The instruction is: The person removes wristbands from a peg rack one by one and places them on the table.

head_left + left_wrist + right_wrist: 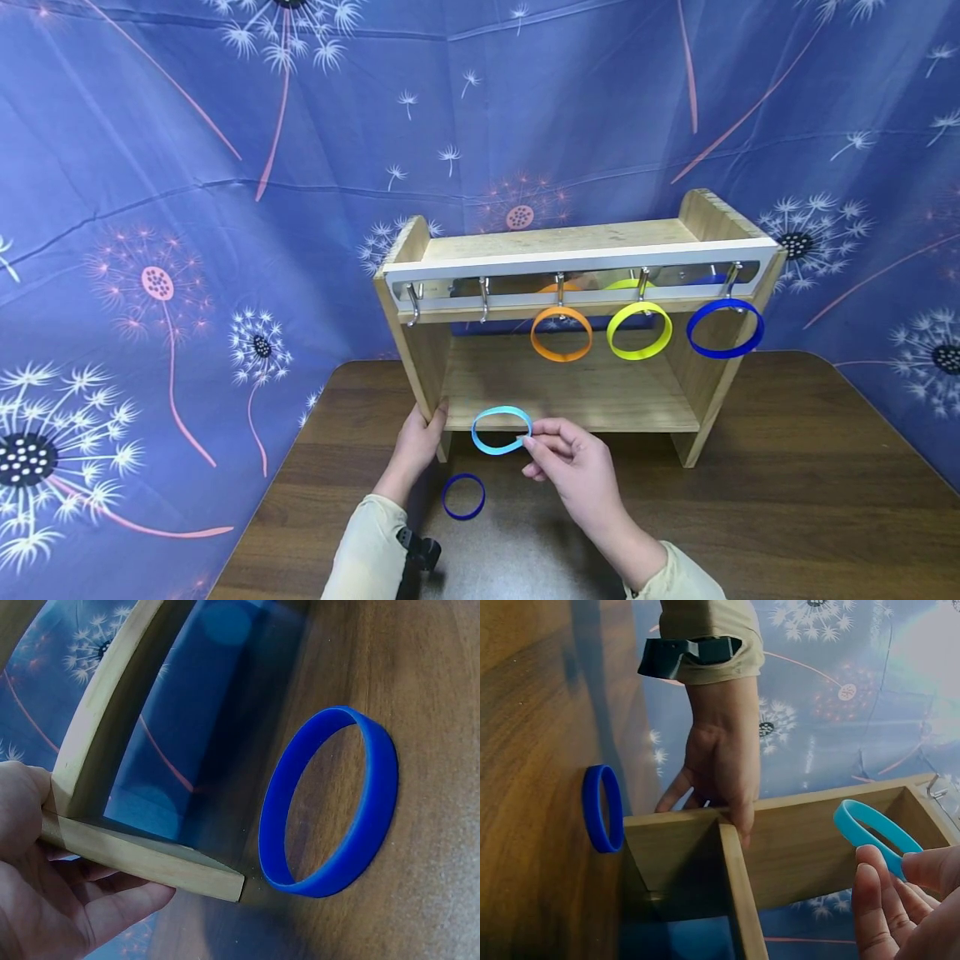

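Observation:
My right hand (576, 467) pinches a light blue wristband (495, 451) between thumb and fingers, in front of the shelf's lower board. In the right wrist view the light blue wristband (845, 823) tilts away from the fingertips. My left hand (415, 437) grips the lower left side of the wooden shelf (570, 383), thumb on the inner side and fingers outside. A dark blue wristband (462, 517) lies on the table below; the left wrist view shows this blue wristband (380, 795) close up, beside the shelf's foot.
A metal strip with several hooks runs along the shelf's front. An orange wristband (536, 340), a yellow wristband (612, 340) and a blue wristband (723, 353) hang on three of them. Two left hooks, including the leftmost hook (412, 305), are bare. A patterned cloth (315, 125) hangs behind.

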Motion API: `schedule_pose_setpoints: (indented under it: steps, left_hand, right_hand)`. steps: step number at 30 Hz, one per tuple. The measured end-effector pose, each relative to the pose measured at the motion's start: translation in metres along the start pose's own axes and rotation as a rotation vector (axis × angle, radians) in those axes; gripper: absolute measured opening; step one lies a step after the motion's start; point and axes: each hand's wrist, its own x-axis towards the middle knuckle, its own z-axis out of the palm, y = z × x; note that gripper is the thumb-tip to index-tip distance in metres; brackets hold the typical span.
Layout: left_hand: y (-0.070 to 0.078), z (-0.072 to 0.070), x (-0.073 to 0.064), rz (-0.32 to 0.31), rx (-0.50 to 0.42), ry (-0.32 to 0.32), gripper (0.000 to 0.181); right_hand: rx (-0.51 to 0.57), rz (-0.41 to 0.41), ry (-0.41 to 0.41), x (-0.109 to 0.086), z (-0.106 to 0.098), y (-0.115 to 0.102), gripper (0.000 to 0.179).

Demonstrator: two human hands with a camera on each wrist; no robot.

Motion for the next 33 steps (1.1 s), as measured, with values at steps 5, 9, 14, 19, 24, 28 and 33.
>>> schedule_pose_setpoints:
  steps: [5,9,14,19,24,28,33]
  left_hand:
    - [0.0,0.0,0.0,-0.008,0.003,0.002,0.03]
    - [0.001,0.0,0.0,-0.004,-0.003,0.0,0.031]
    - [0.0,0.0,0.001,-0.009,-0.009,-0.002,0.032]
    - [0.0,0.0,0.001,-0.013,0.001,-0.003,0.032]
    - [0.0,-0.001,0.001,-0.007,-0.006,-0.005,0.033]
    - [0.0,-0.001,0.001,-0.005,-0.01,-0.005,0.033]
    - [0.0,-0.001,0.0,-0.01,-0.007,-0.003,0.032]
  right_hand:
    - [-0.001,0.002,-0.01,-0.003,0.002,0.006,0.016]
    - [0.0,0.024,-0.013,-0.005,0.004,0.009,0.015]
    - [-0.001,0.044,-0.021,-0.005,0.005,0.014,0.015]
    - [-0.017,0.057,-0.029,-0.007,0.004,0.02,0.015]
    - [-0.031,0.086,-0.028,-0.007,0.003,0.025,0.015]
    - [-0.036,0.109,-0.033,-0.006,0.003,0.03,0.015]
    - [-0.036,0.138,-0.04,-0.007,0.001,0.035,0.016]
